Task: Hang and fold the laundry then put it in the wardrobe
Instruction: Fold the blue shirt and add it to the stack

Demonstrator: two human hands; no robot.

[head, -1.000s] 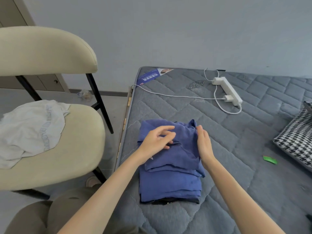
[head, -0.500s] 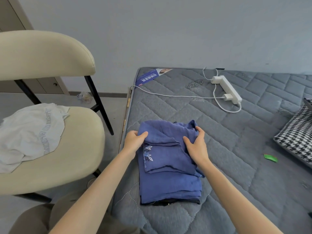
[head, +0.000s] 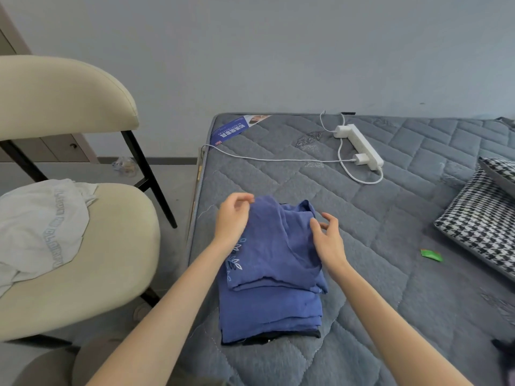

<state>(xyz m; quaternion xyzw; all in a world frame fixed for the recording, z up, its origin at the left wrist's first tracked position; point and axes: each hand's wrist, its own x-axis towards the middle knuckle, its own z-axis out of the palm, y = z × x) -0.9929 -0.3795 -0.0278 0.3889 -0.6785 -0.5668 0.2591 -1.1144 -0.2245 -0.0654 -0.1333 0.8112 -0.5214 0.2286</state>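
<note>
left hand [head: 232,218] and right hand [head: 328,240] hovered mid-frame, loose-fingered and empty, over folded blue garment [head: 274,277]; power strip [head: 361,146] lay upper right.

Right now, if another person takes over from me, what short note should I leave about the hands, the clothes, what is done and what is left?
Left hand: open, fingers loosely curled, by the blue garment's far left corner.
Right hand: open, at its right edge.
Blue garment: folded on the mattress, near the left side, over something dark.
White garment: crumpled on the chair seat.
Done: the blue fold, it seems.
Left: fold the white garment, put everything in the wardrobe.
</note>
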